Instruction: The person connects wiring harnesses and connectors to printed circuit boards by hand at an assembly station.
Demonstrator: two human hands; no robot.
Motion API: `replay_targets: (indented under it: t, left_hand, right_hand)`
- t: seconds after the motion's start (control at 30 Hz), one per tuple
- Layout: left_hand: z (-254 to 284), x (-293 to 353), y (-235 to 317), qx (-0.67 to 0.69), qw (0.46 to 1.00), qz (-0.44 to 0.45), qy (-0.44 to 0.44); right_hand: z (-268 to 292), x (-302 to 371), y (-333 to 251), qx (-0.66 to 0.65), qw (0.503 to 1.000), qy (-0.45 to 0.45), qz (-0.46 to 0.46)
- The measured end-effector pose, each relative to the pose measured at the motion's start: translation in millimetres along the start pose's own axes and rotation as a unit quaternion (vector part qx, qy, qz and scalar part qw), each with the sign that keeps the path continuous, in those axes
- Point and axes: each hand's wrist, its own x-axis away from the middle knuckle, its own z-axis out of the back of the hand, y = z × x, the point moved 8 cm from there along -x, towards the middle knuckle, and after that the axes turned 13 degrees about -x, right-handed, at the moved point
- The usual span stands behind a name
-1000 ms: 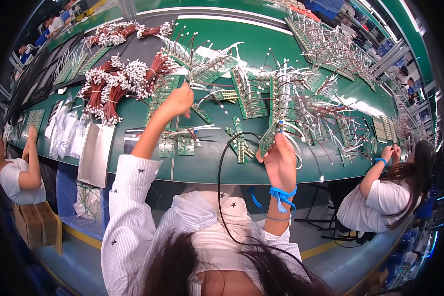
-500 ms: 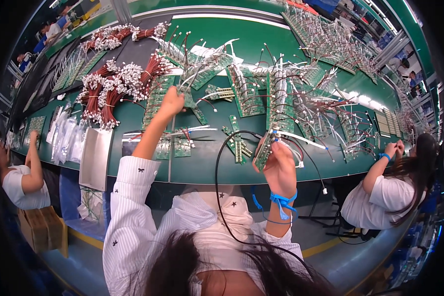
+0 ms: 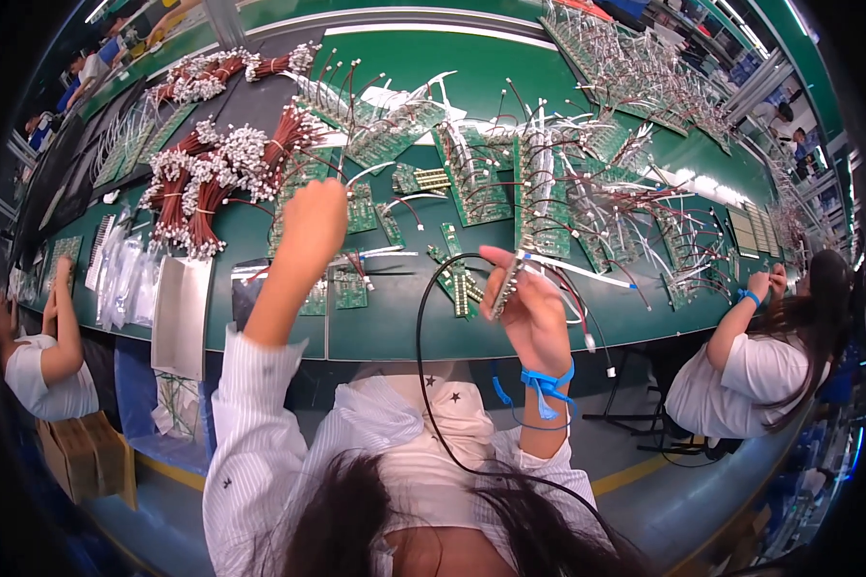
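My right hand, with a blue strap at its wrist, grips a small green circuit board above the table's near edge. The board is tilted nearly edge-on, and white, red and black wires trail from it to the right. My left hand is closed in a fist above green circuit boards left of the middle. Its fingertips are turned away, so what they hold, if anything, is hidden. Just left of it lie bundles of red-brown wires with white connectors.
Wired circuit boards cover the middle and right of the green table. A white tray and clear plastic bags lie at the left. A black cable loops before me. Co-workers sit at both sides.
My left hand has drawn back toward me and slightly left, its fist now closed. My right hand has turned the circuit board more edge-on, and the wires have swung with it.
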Motion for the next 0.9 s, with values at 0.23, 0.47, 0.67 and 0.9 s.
replay_targets:
  t: [0.23,0.47,0.67,0.9]
  left_hand:
    - [64,92,97,0.636,0.751,-0.046,-0.172]
    - [46,106,133,0.849,0.449,-0.007,-0.278]
    - [38,92,102,0.852,0.507,0.04,-0.12]
    - [29,99,96,0.802,0.583,0.061,-0.113]
  right_hand:
    - [-29,-5,-11,0.001,0.984,-0.164,0.069]
    - [-46,-1,2,0.05,0.973,-0.222,0.023]
    - [-24,6,15,-0.022,0.998,-0.058,-0.031]
    - [-40,14,-2,0.273,0.955,-0.02,0.114]
